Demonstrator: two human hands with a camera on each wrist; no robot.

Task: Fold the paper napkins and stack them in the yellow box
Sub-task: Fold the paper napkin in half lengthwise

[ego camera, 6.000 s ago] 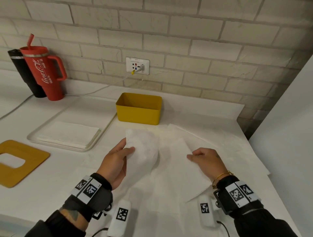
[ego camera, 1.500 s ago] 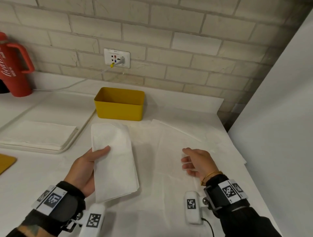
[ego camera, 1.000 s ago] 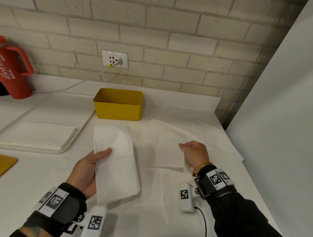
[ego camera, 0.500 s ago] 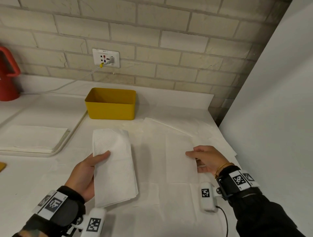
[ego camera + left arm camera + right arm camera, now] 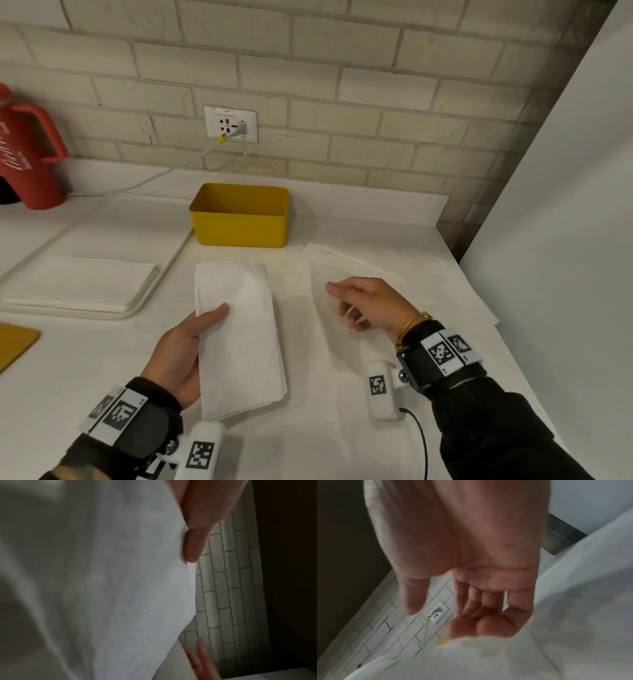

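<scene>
Left hand (image 5: 178, 353) is gripping the folded napkin stack (image 5: 239, 339), thumb on top. Right hand (image 5: 370, 305) is hovering over the spread napkins (image 5: 428, 291) on the counter (image 5: 51, 377), fingers (image 5: 337, 289) loosely curled, holding nothing. Yellow box (image 5: 239, 219) is sitting behind.

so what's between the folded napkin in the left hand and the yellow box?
Nothing solid: in the head view only flat white paper on the counter separates the folded napkin from the yellow box.

We think this is a kitchen or pantry corner: beyond our fingers we see a white counter (image 5: 376, 212), a brick wall (image 5: 342, 85) with a socket (image 5: 230, 124), and a red mug (image 5: 27, 154).
</scene>
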